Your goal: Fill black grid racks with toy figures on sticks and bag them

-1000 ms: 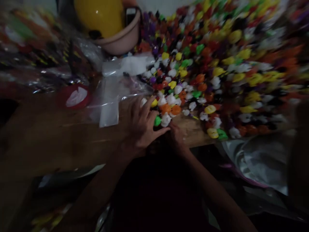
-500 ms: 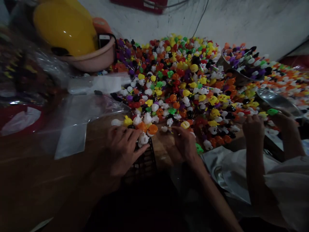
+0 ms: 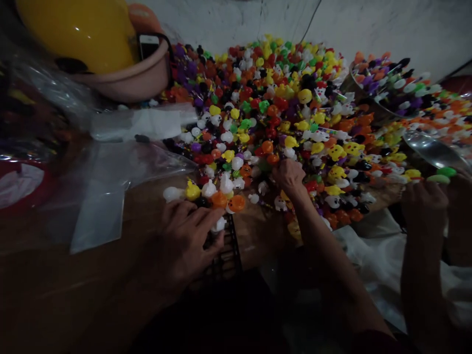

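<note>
My left hand (image 3: 191, 241) is curled over a black grid rack (image 3: 230, 246) at the table's near side. Its thumb and index finger close around a small white plastic figure (image 3: 219, 224). Just beyond its fingertips sit an orange figure (image 3: 236, 203), a yellow figure (image 3: 192, 190) and several white ones. My right hand (image 3: 289, 174) reaches into the near part of a big heap of small plastic figures (image 3: 273, 105). Its fingers are bent down and closed among them; whatever they grip is hidden.
Clear plastic bags (image 3: 99, 196) lie on the wooden table to the left. A pink basin (image 3: 147, 73) holds a large yellow object and a phone (image 3: 149, 46). At right stand a full metal bowl (image 3: 383, 101) and a metal scoop (image 3: 435, 147). A co-worker's hands (image 3: 424, 201) hold green and yellow pieces.
My right hand has moved forward from the table's near edge into the heap. My left hand stays at the cluster, its thumb now curled closer to the white figure. The view has shifted slightly.
</note>
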The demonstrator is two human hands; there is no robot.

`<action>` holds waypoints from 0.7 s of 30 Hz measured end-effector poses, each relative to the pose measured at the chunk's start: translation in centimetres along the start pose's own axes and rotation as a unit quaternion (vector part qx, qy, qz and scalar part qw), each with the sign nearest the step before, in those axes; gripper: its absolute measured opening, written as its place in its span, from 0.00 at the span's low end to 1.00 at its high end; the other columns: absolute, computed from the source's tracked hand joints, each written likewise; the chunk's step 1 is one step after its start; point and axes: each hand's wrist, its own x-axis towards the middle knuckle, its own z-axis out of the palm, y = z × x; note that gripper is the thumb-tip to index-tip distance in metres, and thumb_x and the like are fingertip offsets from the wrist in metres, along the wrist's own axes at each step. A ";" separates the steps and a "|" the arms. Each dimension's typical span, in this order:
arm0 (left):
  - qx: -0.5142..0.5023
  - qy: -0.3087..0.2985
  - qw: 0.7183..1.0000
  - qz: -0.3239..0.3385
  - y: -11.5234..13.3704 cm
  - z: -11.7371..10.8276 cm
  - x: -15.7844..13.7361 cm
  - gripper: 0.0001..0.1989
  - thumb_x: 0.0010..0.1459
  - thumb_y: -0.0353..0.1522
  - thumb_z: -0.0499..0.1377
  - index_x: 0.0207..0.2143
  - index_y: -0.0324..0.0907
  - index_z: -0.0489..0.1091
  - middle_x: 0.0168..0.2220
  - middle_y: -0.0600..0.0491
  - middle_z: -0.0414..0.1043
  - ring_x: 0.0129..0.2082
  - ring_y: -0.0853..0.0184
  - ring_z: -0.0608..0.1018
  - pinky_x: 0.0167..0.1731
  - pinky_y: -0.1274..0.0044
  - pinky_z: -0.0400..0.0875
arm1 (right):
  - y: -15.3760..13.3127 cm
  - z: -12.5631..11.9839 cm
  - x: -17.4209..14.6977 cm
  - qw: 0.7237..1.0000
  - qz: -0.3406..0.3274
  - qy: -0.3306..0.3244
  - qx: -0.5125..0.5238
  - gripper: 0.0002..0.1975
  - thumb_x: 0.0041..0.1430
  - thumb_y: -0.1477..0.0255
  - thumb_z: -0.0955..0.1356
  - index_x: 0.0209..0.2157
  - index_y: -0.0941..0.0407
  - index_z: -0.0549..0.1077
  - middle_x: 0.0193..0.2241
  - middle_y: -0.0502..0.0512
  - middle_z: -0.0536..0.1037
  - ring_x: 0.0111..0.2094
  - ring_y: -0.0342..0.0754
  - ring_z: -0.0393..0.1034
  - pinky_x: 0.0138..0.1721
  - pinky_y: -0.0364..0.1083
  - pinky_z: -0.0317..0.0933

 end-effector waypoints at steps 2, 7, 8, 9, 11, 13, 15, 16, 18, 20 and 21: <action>-0.005 -0.001 1.000 0.005 -0.1 0.0 -0.1 0.09 0.61 0.30 0.59 0.43 0.41 0.75 0.33 0.53 0.79 0.36 0.57 0.76 0.45 0.62 0.65 | 0.7 -1.5 -0.7 0.999 0.025 0.037 0.007 0.19 0.66 0.66 0.62 0.40 0.63 0.81 0.40 0.73 0.80 0.43 0.63 0.77 0.40 0.53 0.67; -0.005 0.036 0.999 0.003 -0.6 0.2 -0.6 0.07 0.63 0.35 0.62 0.39 0.41 0.75 0.31 0.53 0.79 0.34 0.58 0.76 0.43 0.63 0.65 | 3.5 -4.2 -4.2 0.982 -0.007 0.146 0.118 0.18 0.64 0.62 0.64 0.34 0.60 0.82 0.31 0.65 0.81 0.36 0.56 0.76 0.38 0.49 0.66; -0.004 0.040 0.999 0.002 -0.7 0.3 -0.7 0.06 0.63 0.35 0.62 0.39 0.42 0.75 0.31 0.53 0.79 0.34 0.58 0.76 0.43 0.63 0.65 | 4.0 -4.5 -5.1 0.972 -0.025 0.159 0.171 0.18 0.63 0.62 0.65 0.35 0.59 0.82 0.29 0.62 0.81 0.34 0.54 0.76 0.37 0.48 0.66; -0.005 0.041 0.999 0.002 -0.8 0.4 -0.8 0.05 0.63 0.34 0.62 0.38 0.42 0.75 0.31 0.53 0.79 0.34 0.59 0.76 0.43 0.64 0.66 | 4.5 -4.7 -5.9 0.957 -0.043 0.173 0.228 0.17 0.62 0.62 0.66 0.35 0.59 0.82 0.28 0.59 0.80 0.32 0.52 0.75 0.35 0.47 0.65; -0.010 0.038 0.999 0.003 -0.8 0.4 -0.9 0.04 0.63 0.33 0.62 0.38 0.41 0.75 0.31 0.53 0.80 0.34 0.59 0.76 0.43 0.64 0.66 | 5.0 -4.9 -7.4 0.917 -0.066 0.197 0.340 0.17 0.60 0.61 0.67 0.35 0.58 0.82 0.25 0.54 0.79 0.26 0.47 0.72 0.30 0.45 0.64; -0.019 0.032 0.999 0.005 -0.7 0.4 -0.9 0.04 0.63 0.32 0.62 0.38 0.40 0.75 0.32 0.53 0.80 0.35 0.59 0.76 0.44 0.63 0.67 | 5.1 -5.0 -8.6 0.875 -0.068 0.196 0.438 0.15 0.58 0.60 0.69 0.34 0.57 0.81 0.22 0.51 0.77 0.21 0.44 0.68 0.25 0.43 0.61; -0.021 0.025 0.999 0.006 -0.6 0.2 -1.1 0.05 0.63 0.32 0.62 0.39 0.39 0.75 0.34 0.51 0.80 0.36 0.59 0.77 0.45 0.63 0.68 | 4.6 -4.7 -9.4 0.832 -0.065 0.160 0.527 0.12 0.55 0.62 0.71 0.31 0.56 0.80 0.20 0.49 0.76 0.18 0.41 0.64 0.21 0.42 0.59; -0.017 0.023 1.000 0.010 -0.6 0.1 -1.2 0.06 0.63 0.33 0.62 0.40 0.39 0.75 0.34 0.51 0.80 0.37 0.59 0.77 0.46 0.63 0.69 | 4.2 -4.4 -9.7 0.810 -0.069 0.138 0.566 0.10 0.54 0.63 0.72 0.31 0.56 0.80 0.21 0.50 0.76 0.18 0.40 0.64 0.20 0.42 0.59; -0.006 0.021 0.999 0.025 -0.7 -0.1 -1.6 0.07 0.63 0.34 0.62 0.41 0.39 0.75 0.36 0.50 0.81 0.38 0.59 0.77 0.47 0.62 0.70 | 3.0 -3.7 -10.2 0.768 -0.094 0.098 0.626 0.08 0.53 0.66 0.74 0.31 0.56 0.79 0.22 0.50 0.77 0.18 0.40 0.65 0.20 0.42 0.59; -0.006 0.021 0.999 0.044 -0.9 -0.4 -2.1 0.09 0.63 0.34 0.63 0.42 0.39 0.74 0.39 0.50 0.81 0.40 0.59 0.78 0.48 0.64 0.71 | 1.8 -3.1 -10.7 0.741 -0.123 0.059 0.657 0.07 0.54 0.67 0.74 0.31 0.56 0.79 0.22 0.49 0.76 0.18 0.40 0.66 0.20 0.42 0.59; -0.010 0.021 0.998 0.057 -1.1 -0.5 -2.3 0.10 0.62 0.34 0.64 0.44 0.39 0.74 0.41 0.49 0.81 0.41 0.59 0.78 0.48 0.64 0.72 | 1.1 -3.0 -11.1 0.736 -0.134 0.042 0.662 0.07 0.55 0.67 0.74 0.32 0.56 0.79 0.22 0.49 0.76 0.19 0.40 0.67 0.20 0.42 0.60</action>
